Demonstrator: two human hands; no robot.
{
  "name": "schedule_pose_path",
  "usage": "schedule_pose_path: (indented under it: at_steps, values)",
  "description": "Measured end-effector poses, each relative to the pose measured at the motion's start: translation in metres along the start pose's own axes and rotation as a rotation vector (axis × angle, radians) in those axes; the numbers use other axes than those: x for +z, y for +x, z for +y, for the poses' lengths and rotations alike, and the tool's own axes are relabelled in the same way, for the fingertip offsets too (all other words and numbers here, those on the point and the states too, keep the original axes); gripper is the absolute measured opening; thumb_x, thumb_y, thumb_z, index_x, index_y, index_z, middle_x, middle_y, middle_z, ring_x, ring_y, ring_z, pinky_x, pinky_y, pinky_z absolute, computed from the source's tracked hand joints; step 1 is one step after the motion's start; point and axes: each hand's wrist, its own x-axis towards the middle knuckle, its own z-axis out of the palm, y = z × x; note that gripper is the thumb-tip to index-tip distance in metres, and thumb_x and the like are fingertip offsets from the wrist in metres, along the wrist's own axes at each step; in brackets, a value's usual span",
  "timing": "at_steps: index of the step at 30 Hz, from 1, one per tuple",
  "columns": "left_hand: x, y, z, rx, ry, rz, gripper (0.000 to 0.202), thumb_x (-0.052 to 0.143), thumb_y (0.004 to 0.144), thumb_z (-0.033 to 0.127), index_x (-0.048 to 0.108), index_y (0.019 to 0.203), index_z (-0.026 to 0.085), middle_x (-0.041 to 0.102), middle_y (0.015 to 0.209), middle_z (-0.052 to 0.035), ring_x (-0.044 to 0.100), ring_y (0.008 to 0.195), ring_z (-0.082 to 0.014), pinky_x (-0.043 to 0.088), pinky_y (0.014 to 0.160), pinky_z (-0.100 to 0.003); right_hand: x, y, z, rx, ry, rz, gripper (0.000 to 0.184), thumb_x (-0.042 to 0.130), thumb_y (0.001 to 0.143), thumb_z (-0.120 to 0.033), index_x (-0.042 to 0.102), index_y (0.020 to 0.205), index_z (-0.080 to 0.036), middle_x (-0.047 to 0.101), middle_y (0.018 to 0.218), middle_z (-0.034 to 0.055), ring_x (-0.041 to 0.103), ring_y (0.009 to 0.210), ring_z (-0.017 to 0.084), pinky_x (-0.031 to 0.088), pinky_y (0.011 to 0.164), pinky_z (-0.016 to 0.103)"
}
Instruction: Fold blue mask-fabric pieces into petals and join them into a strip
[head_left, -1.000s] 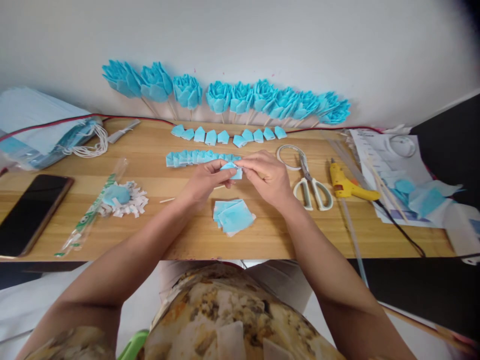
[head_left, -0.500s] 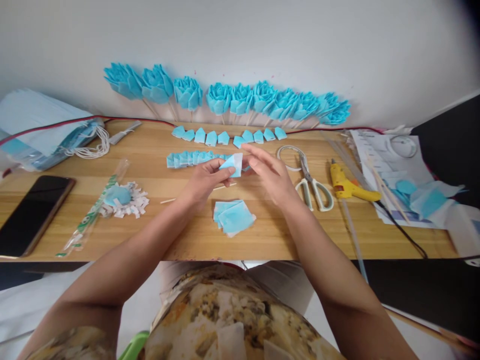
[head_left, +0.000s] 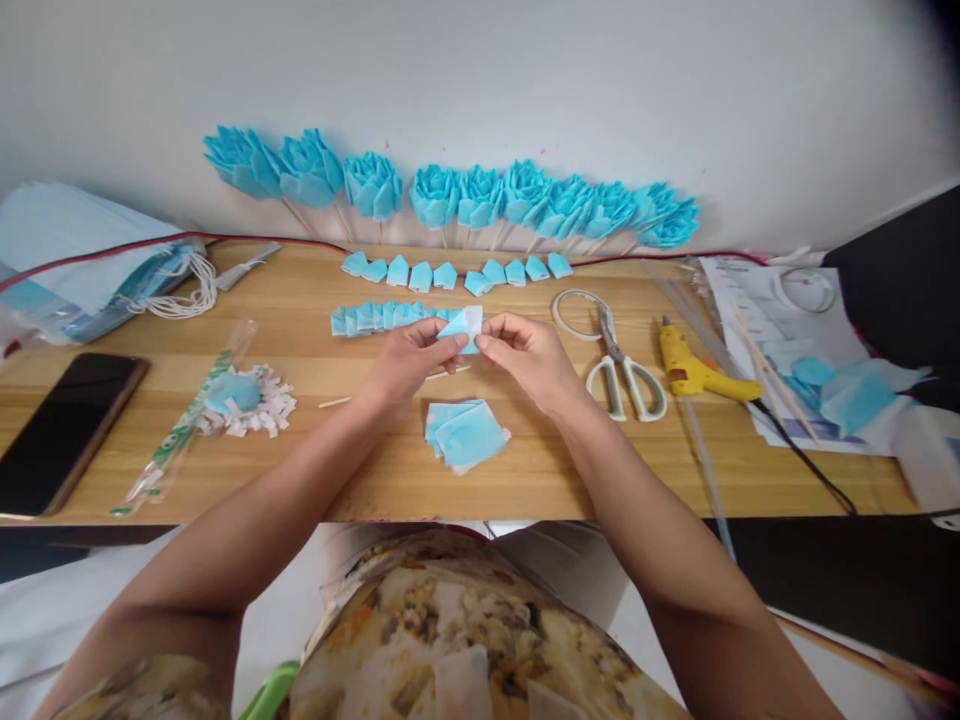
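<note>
Between my hands is a small blue-and-white fabric piece (head_left: 466, 328), with one corner folded over so its white side shows. My left hand (head_left: 412, 352) pinches its left part between thumb and fingers. On the opposite edge, my right hand (head_left: 525, 355) pinches with thumb and forefinger. Below them lies a stack of blue fabric squares (head_left: 469, 435) on the wooden table (head_left: 360, 470). Just beyond my hands runs an overlapping row of folded blue petals (head_left: 382, 317), partly hidden by my fingers. Farther back lie several separate folded petals (head_left: 421, 277).
Blue fabric flowers (head_left: 437, 197) on sticks lean along the wall. To the right are scissors (head_left: 624, 370), a tape ring (head_left: 574, 315), a yellow glue gun (head_left: 697, 370) and papers (head_left: 757, 300). On the left lie a phone (head_left: 71, 430), white scraps (head_left: 270, 400) and a plastic-bagged mask stack (head_left: 90, 240).
My right hand has closed in, its raised fingers curling down to pinch the right edge of the fabric piece. My left hand keeps its hold, almost unmoved.
</note>
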Motion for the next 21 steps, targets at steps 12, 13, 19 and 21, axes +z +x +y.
schedule_pose_path:
  at_steps: [12, 13, 19, 21]
  values:
    - [0.0002, 0.0003, 0.0024, 0.009, 0.047, -0.016, 0.022, 0.077, 0.071, 0.035, 0.066, 0.072, 0.017, 0.063, 0.061, 0.0024, 0.055, 0.058, -0.0095, 0.045, 0.065, -0.026, -0.0063, 0.0002, -0.0006, -0.037, 0.061, -0.031, 0.022, 0.070, 0.083, -0.043, 0.071, 0.088, -0.021, 0.066, 0.082, -0.0001, 0.058, 0.078, 0.014, 0.047, 0.075, 0.028]
    - [0.0005, -0.0004, 0.0034, 0.009, 0.057, -0.029, 0.022, 0.078, 0.071, 0.035, 0.065, 0.071, 0.017, 0.063, 0.060, 0.0024, 0.055, 0.058, -0.0094, 0.044, 0.065, -0.026, -0.0062, 0.0005, 0.0006, -0.047, 0.058, -0.040, 0.022, 0.072, 0.082, -0.042, 0.071, 0.089, -0.022, 0.066, 0.082, -0.0005, 0.058, 0.078, 0.014, 0.047, 0.075, 0.028]
    - [0.0033, -0.0036, 0.0077, -0.006, 0.164, -0.124, 0.028, 0.082, 0.066, 0.037, 0.062, 0.068, 0.017, 0.060, 0.059, 0.0034, 0.052, 0.057, -0.0089, 0.041, 0.060, -0.024, -0.0032, 0.0004, 0.0077, -0.076, -0.053, -0.006, 0.018, 0.073, 0.079, -0.035, 0.071, 0.089, -0.021, 0.068, 0.081, -0.0001, 0.058, 0.073, 0.014, 0.048, 0.070, 0.028]
    - [0.0037, -0.0038, 0.0078, -0.001, 0.181, -0.129, 0.028, 0.081, 0.066, 0.037, 0.062, 0.067, 0.017, 0.059, 0.058, 0.0036, 0.051, 0.057, -0.0087, 0.040, 0.060, -0.024, -0.0026, -0.0004, 0.0070, -0.115, -0.120, 0.015, 0.013, 0.070, 0.081, -0.032, 0.071, 0.087, -0.021, 0.068, 0.079, -0.0004, 0.058, 0.069, 0.013, 0.047, 0.067, 0.028]
